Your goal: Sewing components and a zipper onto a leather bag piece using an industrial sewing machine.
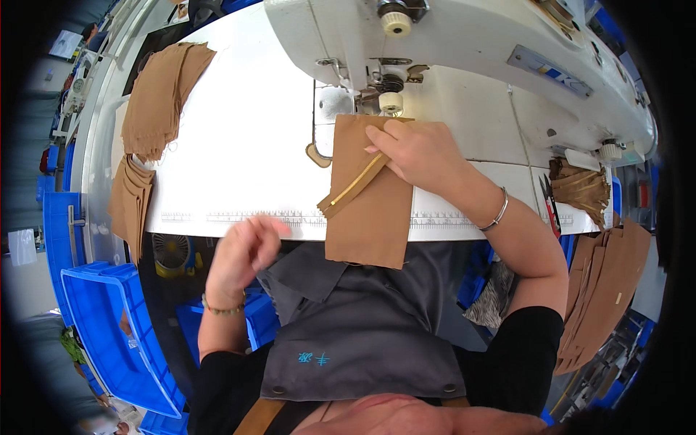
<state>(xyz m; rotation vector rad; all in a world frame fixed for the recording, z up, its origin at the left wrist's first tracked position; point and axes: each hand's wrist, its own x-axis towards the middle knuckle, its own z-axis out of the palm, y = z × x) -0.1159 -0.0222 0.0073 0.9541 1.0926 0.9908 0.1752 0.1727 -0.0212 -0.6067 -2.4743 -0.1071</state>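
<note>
A brown fabric rectangle (366, 232) lies under the sewing machine's needle area, overhanging the table's front edge. A diagonal brown strip with a yellow zipper (348, 187) lies on it. My right hand (413, 152) grips the zipper strip's upper end against the fabric, fingers bent. My left hand (246, 250) is left of the fabric at the table's front edge, fingers loosely bent and apart, holding nothing visible. The white sewing machine (478, 40) stands above the fabric, its needle partly hidden.
Brown fabric stacks (156, 98) lie at the table's left, with more pieces (602, 286) hanging at the right. Scissors (552, 214) lie by a dark brown bundle (580, 188). A printed ruler strip (185, 217) runs along the white table's front. Blue bins (119, 341) stand lower left.
</note>
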